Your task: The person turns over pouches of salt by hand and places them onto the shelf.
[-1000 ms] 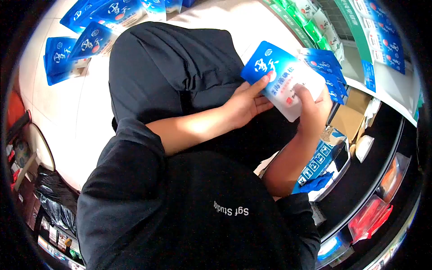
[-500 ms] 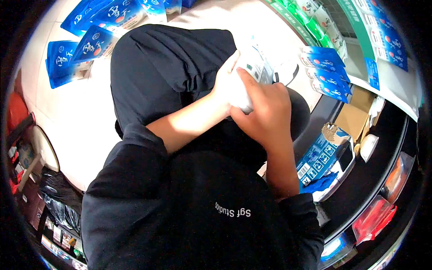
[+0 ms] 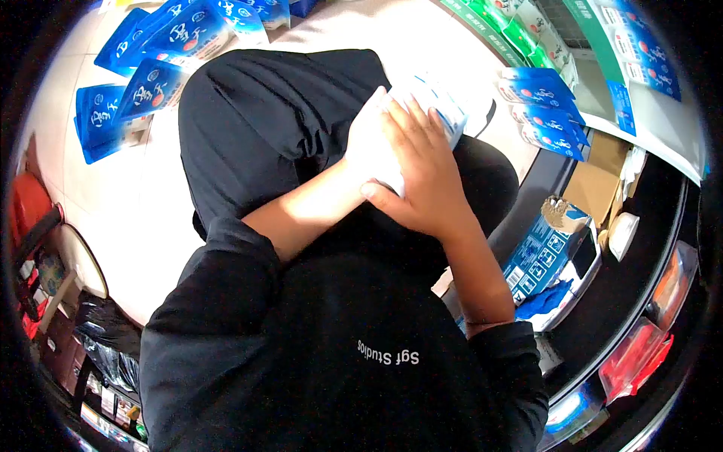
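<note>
A black top [image 3: 316, 309] (white "Sgf Studios" lettering [image 3: 388, 352]) matches black trousers [image 3: 248, 113].

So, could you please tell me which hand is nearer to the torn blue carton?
The right hand. It rests up and left of the torn blue carton in view; the left hand is farther left.

A blue printed carton [image 3: 536, 260] with a torn brown corner sits at a dark shelf [image 3: 606, 301], crumpled blue material [image 3: 545, 300] at its lower edge, brown cardboard [image 3: 591, 184] just above it and a white rounded object [image 3: 623, 235] to its right. Farther right of the carton and lower lie an orange packet [image 3: 672, 286] and a red packet [image 3: 636, 365], both in clear wrapping. Well left of the carton are a shiny black plastic bag [image 3: 105, 343] and a pale, dark-rimmed disc [image 3: 81, 264].
</note>
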A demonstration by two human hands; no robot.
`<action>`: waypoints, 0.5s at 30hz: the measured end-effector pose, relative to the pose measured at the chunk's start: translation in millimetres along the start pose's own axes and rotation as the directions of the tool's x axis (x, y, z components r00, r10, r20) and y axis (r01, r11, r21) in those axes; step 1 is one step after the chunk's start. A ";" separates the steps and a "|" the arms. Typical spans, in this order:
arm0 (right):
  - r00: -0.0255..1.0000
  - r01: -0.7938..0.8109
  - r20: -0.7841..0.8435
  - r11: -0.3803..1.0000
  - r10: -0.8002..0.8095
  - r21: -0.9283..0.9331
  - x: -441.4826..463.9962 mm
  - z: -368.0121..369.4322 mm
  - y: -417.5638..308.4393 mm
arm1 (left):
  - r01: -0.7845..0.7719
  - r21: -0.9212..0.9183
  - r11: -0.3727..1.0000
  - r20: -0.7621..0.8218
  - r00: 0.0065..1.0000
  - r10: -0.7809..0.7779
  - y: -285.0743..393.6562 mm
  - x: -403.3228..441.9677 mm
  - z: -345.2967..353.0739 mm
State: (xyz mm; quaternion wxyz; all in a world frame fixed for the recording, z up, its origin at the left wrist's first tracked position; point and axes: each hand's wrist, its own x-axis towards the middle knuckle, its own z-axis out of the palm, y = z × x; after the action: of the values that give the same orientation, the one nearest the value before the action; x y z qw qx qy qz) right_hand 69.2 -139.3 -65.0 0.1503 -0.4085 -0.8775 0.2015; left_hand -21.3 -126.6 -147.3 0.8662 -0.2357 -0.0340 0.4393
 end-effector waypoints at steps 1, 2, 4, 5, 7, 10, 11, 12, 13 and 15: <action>1.000 -0.004 -0.002 1.000 0.004 0.003 -0.4 -2.2 -3.7 | 0.002 0.002 1.000 -0.004 1.000 -0.002 0.5 -1.1 -2.9; 0.999 0.024 0.031 1.000 -0.025 0.017 2.0 -7.7 -8.7 | 0.066 -0.059 0.996 0.067 0.996 -0.062 1.5 -2.1 -0.4; 0.998 0.042 0.049 0.999 -0.044 0.030 3.0 -9.0 -15.1 | 0.154 -0.146 0.977 0.147 0.980 -0.132 1.3 -3.5 -1.2; 0.998 0.036 0.042 0.999 -0.037 0.025 2.9 -8.9 -16.7 | 0.164 -0.142 0.976 0.146 0.979 -0.143 3.3 -3.3 -4.1; 0.998 0.045 0.046 0.999 -0.046 0.023 2.7 -9.0 -18.8 | 0.168 0.044 0.985 0.265 0.948 -0.174 7.7 -2.4 -10.1; 0.997 0.042 0.056 0.998 -0.045 0.055 0.1 -13.1 -18.5 | 0.164 0.002 0.987 0.150 0.975 -0.162 -2.0 -6.3 8.2; 0.994 0.056 0.087 0.996 -0.063 0.076 -0.3 -16.2 -17.8 | 0.150 -0.002 0.989 -0.018 0.989 -0.150 -5.3 -7.2 15.5; 0.995 0.047 0.083 0.996 -0.053 0.074 -0.6 -20.2 -15.9 | 0.160 -0.016 0.987 0.037 0.987 -0.159 -6.6 -6.9 13.9; 0.998 0.054 0.013 0.995 -0.055 0.087 -0.7 -25.1 -12.7 | 0.168 -0.017 0.986 0.033 0.985 -0.167 -7.9 -5.5 13.7; 0.997 0.031 -0.074 0.999 -0.035 -0.043 0.9 -34.5 -1.9 | 0.083 -0.011 0.996 0.011 0.996 -0.083 -11.9 -1.7 13.7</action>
State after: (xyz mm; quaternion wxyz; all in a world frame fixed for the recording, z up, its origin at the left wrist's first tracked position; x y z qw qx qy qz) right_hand 82.2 -131.7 -33.8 0.1775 -0.4042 -0.8820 0.1651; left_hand -17.2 -128.7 -129.6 0.8821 -0.2369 -0.0510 0.4040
